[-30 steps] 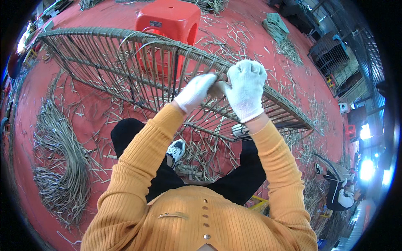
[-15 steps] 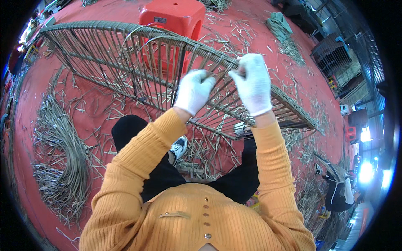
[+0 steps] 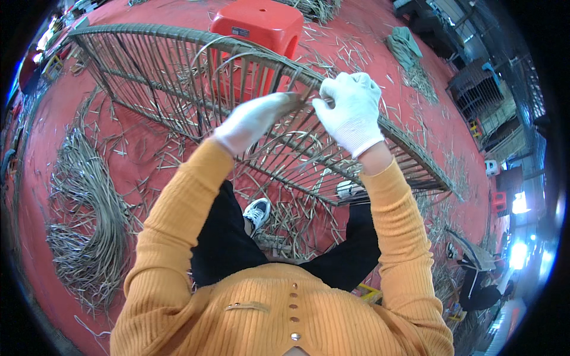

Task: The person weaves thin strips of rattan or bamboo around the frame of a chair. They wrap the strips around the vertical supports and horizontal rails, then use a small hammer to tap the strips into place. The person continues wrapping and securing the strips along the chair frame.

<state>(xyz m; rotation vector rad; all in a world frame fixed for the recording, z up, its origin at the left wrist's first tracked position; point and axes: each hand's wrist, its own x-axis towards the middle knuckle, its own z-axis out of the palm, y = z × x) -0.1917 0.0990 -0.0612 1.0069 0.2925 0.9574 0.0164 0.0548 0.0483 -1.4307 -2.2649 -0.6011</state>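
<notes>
A long woven frame (image 3: 139, 31) of thin brown rods, its rim wrapped in flat plant strips, slants before me above the floor. My right hand (image 3: 351, 110), in a white knit glove, is closed at the frame's upper rim, thumb against curled fingers. It pinches a thin strip (image 3: 307, 95), mostly hidden by the fingers. Also gloved in white, my left hand (image 3: 252, 121) is just left of it, fingers stretched toward the strip and slightly blurred. Loose strip ends (image 3: 205, 48) curve up from the rim left of my hands.
Behind the frame stands a red plastic stool (image 3: 258, 24). A large bundle of plant strips (image 3: 89, 219) lies on the red floor at left. Scraps are strewn between my feet. At far right another person (image 3: 480, 288) sits low. A green cloth (image 3: 405, 47) lies at the back right.
My left hand has drawn left and its fingers have straightened. My right hand has stayed at the rim, turning slightly. The view has shifted a little, so the frame appears farther right.
</notes>
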